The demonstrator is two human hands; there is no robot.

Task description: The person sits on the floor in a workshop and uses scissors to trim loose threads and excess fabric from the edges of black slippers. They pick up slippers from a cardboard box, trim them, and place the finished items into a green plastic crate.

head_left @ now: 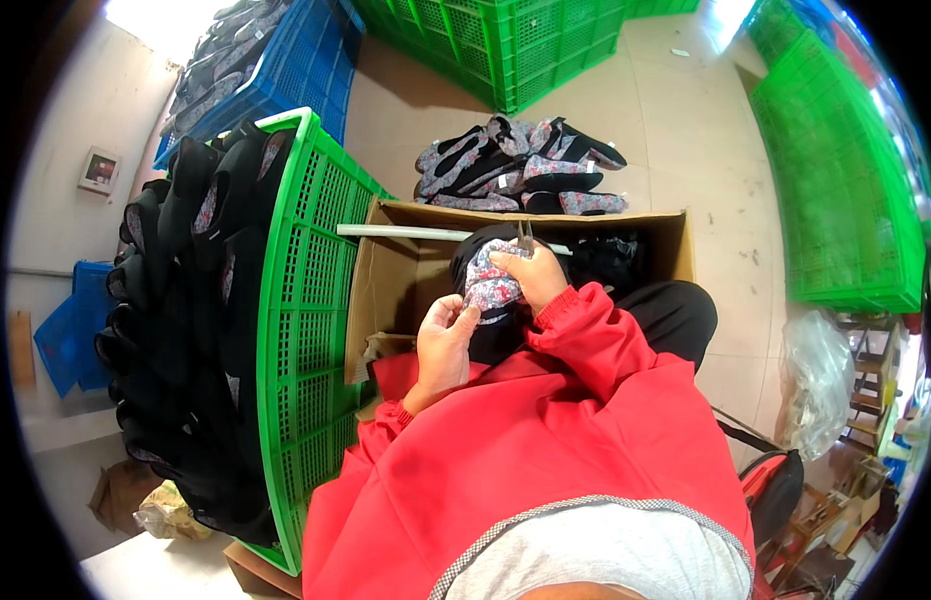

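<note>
Clock positions are read with the floral fabric shoe (488, 289) at centre and 12 o'clock at the top of the view. Work on this one shoe appears to be under way: it is between both hands, a pair of metal snips (525, 237) projects beside it at 1 o'clock, and no finished state can be confirmed at this scale. What is done and what is left in the wider batch cannot be established: a shoe pile (520, 165) lies on the floor at 12 o'clock, and black shoes (200, 300) fill a green crate (320, 260) at 9 o'clock, but neither group shows whether it is treated or waiting. The shoe is located above the cardboard box (383, 272), close to the far side of the person's lap. The left hand (443, 345) is at 7 o'clock, thumb and forefinger closed in a pinch on the near edge of the shoe. The right hand (535, 275) is at 3 o'clock, fingers curled round the snips, thumb laid flat over the upper part of the shoe and touching it. The shoe therefore spans the gap between both sets of fingertips; any thread at the blades is too small to tell
</note>
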